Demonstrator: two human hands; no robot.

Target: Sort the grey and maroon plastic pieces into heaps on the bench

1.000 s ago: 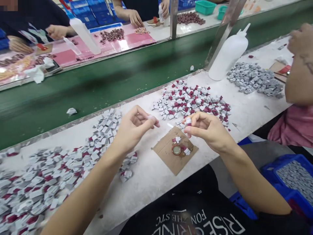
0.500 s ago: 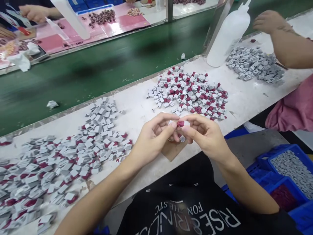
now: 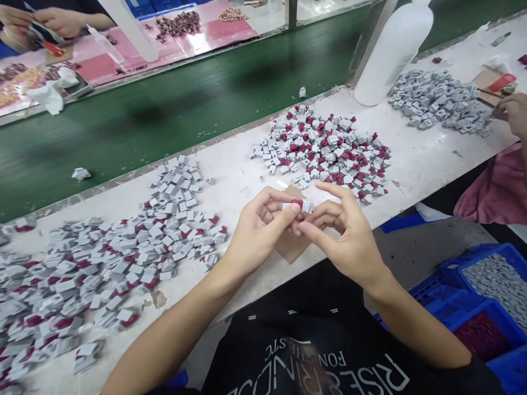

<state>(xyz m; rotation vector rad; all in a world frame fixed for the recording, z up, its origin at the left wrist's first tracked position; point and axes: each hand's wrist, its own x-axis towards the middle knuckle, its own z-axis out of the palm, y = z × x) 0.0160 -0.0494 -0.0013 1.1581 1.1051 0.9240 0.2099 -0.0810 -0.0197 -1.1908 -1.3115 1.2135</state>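
Observation:
Between thumb and index finger, my left hand [image 3: 263, 227] pinches a small grey and dark red piece [image 3: 298, 204]. My right hand [image 3: 340, 230] is beside it, index finger raised and thumb apart from it; its thumb tip is close to my left fingers. Under both hands a brown card [image 3: 293, 246] lies at the table's edge. Behind them spreads a pile of grey and red pieces [image 3: 325, 148]. A larger pile of such pieces [image 3: 119, 258] covers the left of the white table [image 3: 230, 148].
A white bottle [image 3: 389, 55] stands at the back right beside a pile of grey pieces [image 3: 442, 101]. Another person's hand [image 3: 515, 112] is at the far right. A green belt [image 3: 173, 104] runs behind the table. Blue bins [image 3: 486, 304] sit low at the right.
My right hand has let go of the piece and its fingers have spread. My left hand keeps hold of it. The other person's arm at the right has drawn back toward the frame's edge.

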